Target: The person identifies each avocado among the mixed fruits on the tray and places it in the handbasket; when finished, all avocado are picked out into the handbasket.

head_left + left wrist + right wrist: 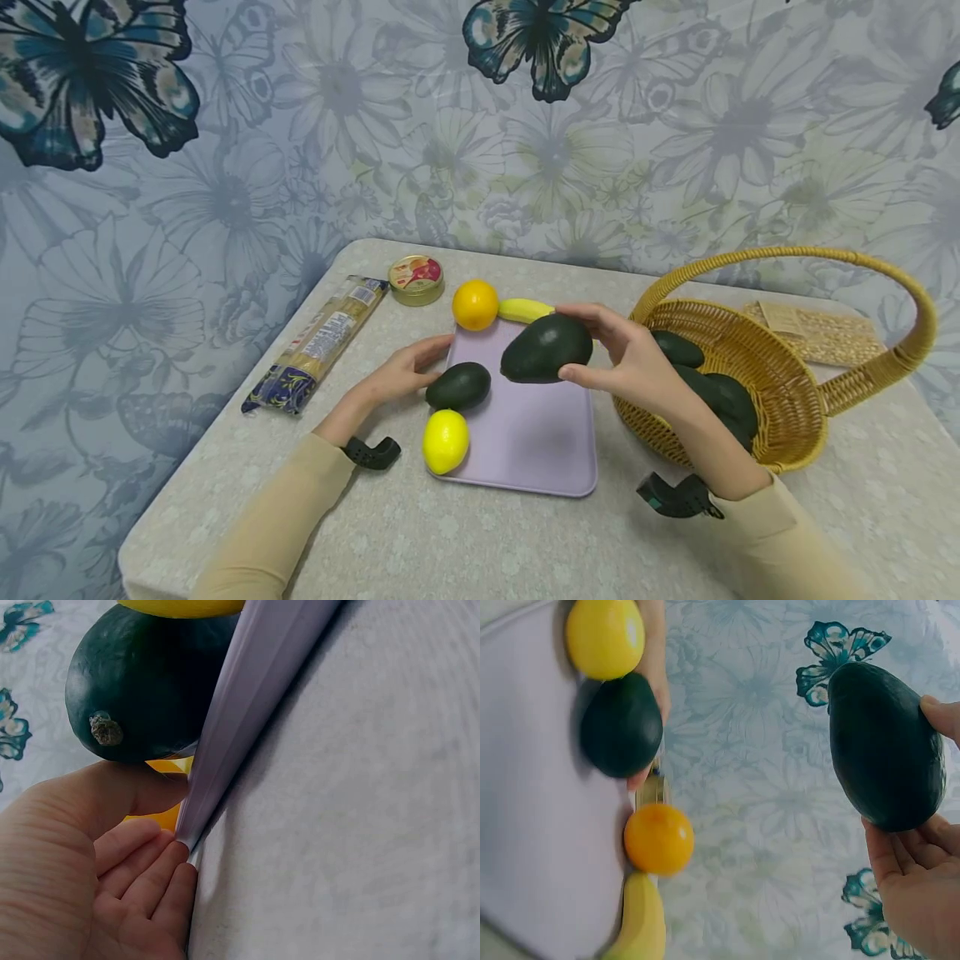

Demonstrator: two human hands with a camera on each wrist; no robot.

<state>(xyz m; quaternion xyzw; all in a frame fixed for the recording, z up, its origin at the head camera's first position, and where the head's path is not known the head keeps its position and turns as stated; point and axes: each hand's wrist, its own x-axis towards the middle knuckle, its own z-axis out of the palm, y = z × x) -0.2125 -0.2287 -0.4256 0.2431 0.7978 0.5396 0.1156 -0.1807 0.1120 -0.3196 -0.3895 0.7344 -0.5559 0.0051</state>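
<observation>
My right hand (637,358) holds a dark green avocado (549,348) above the lilac tray (525,442), thumb on one side and fingers on the other. In the right wrist view that avocado (885,746) is lifted, with the fingertips under its broad end. My left hand (393,372) is at the tray's left edge, its thumb and fingertips right at the rim (225,724), fingers loosely extended. Beside that thumb lies a second avocado (458,387) on the tray. A yellow lemon (446,442) sits in front of it; an orange (475,305) and a banana (525,311) lie at the back.
To the right stands a wicker basket (813,433) with a tall handle and several dark green avocados (727,400) inside. Behind it lies a flat packet (832,333). A pasta packet (322,342) and a round tin (416,280) are on the left. A patterned wall rises behind the table.
</observation>
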